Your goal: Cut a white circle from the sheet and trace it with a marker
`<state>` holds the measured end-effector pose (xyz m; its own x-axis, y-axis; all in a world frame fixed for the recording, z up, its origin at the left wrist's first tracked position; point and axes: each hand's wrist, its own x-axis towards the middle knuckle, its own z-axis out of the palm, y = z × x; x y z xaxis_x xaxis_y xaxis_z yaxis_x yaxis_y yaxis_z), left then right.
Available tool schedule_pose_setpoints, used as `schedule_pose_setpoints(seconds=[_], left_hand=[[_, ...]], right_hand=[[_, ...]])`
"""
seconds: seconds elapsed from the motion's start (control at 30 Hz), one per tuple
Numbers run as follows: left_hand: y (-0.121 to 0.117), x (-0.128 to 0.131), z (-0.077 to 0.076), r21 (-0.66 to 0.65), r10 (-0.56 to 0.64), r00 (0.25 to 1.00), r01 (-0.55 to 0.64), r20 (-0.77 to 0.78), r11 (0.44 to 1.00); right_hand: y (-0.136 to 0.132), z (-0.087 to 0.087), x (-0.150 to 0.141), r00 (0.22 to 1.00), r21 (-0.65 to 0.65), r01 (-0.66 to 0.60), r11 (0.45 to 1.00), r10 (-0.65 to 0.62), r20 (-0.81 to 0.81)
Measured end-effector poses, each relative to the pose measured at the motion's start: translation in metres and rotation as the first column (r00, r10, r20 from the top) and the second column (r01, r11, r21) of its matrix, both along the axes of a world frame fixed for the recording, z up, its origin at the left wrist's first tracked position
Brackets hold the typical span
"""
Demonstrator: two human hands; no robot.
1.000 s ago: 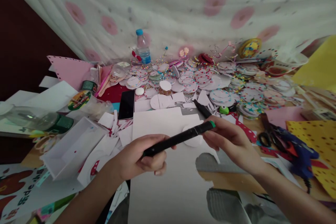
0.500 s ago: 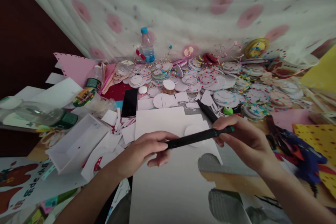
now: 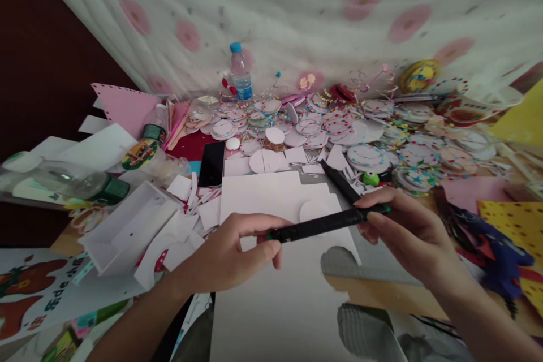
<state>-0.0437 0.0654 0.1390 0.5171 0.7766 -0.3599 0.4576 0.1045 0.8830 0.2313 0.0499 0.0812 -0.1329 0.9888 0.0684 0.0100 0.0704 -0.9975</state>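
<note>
Two bare hands share one black marker (image 3: 318, 225), and it's up in mid-view from the head camera, above the big white sheet (image 3: 271, 308)! Left hand (image 3: 231, 254) has thumb and fingers closed about the near-left end; right hand (image 3: 413, 232) pinches the other end, a green tip poking out beyond the fingers. It slants gently, right end higher. Just behind lies a second marker (image 3: 337, 180), pointing toward the right hand; whether they touch, I cannot tell. A round white disc (image 3: 313, 209) sits on the paper, partly covered by the held marker.

And what a crowd beyond: piles of decorated discs (image 3: 335, 124), a dark phone (image 3: 211, 164) flat among paper scraps (image 3: 210, 212), a blue-capped bottle (image 3: 241, 76) upright by the flowered curtain (image 3: 297, 17). Over left, an open white box (image 3: 127, 232); far right, a blue tool (image 3: 496, 254) beside dotted yellow material (image 3: 513, 223).
</note>
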Motion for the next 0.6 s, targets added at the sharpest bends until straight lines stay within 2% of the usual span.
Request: schedule_pose_setpoints(seconds=[0.1,0.27,0.4,0.5,0.6], left_hand=[[0.001,0.002,0.000,0.021,0.015,0.999,-0.015,-0.044,1.000],[0.001,0.004,-0.005,0.104,0.055,0.995,-0.047,-0.081,0.993],[-0.001,0.007,-0.008,0.173,0.055,0.997,-0.045,-0.051,0.984],[-0.004,0.014,-0.010,0.292,-0.070,0.997,0.072,-0.018,0.954],[-0.006,0.021,-0.011,0.392,-0.276,0.956,0.292,-0.096,0.873]], right_hand=[[-0.004,0.002,0.000,0.999,0.051,0.024,0.998,-0.026,0.046],[-0.009,0.005,0.004,0.987,0.226,0.026,0.974,-0.061,0.148],[-0.014,0.001,-0.004,0.997,0.232,-0.015,0.973,-0.004,0.079],[-0.019,-0.005,-0.024,0.989,0.129,-0.144,0.981,0.147,-0.011],[-0.024,-0.013,-0.044,0.940,0.002,-0.339,0.941,0.338,-0.052]])
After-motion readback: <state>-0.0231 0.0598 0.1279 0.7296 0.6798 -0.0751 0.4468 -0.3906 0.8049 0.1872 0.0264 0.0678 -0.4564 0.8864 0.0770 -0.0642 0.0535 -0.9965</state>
